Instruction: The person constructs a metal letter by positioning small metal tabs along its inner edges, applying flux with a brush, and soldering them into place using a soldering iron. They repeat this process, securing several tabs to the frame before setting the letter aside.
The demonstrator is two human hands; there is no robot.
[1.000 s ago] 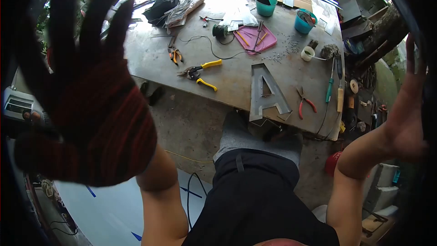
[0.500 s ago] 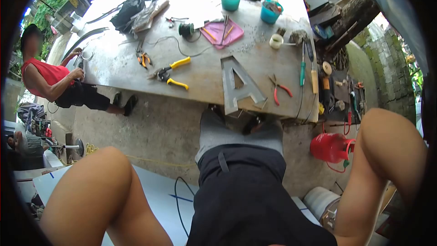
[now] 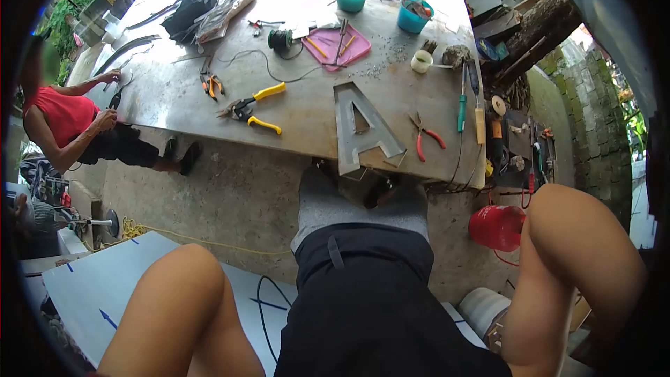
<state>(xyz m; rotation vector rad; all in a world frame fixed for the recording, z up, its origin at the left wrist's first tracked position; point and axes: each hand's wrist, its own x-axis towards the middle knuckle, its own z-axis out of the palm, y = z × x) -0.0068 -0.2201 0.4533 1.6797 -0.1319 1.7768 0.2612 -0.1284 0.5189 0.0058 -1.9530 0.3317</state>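
Neither of my hands shows; only my bent left arm [image 3: 174, 300] and right arm [image 3: 586, 251] are in view, elbows out to the sides. In front of me, a grey metal letter A [image 3: 345, 129] lies at the near edge of the metal-topped table [image 3: 300, 126]. Right of the letter are red-handled pliers [image 3: 421, 145], with their jaws pointing away. Yellow-handled snips [image 3: 246, 108] lie to its left, and orange-handled pliers [image 3: 212, 85] rest beyond them. A soldering iron with a teal handle [image 3: 462, 115] lies near the right edge.
A co-worker in a red top [image 3: 66, 115] stands at the table's left end, holding a dark tool. A pink tray [image 3: 359, 49], wire spool [image 3: 280, 40], and teal buckets [image 3: 351, 0] sit farther back. A red gas tank [image 3: 494, 227] stands on the floor at right.
The view has shifted slightly, moving the table and its contents a little left. My elbows sit lower in view. The co-worker's far hand has moved slightly. The tools and letter stay put.
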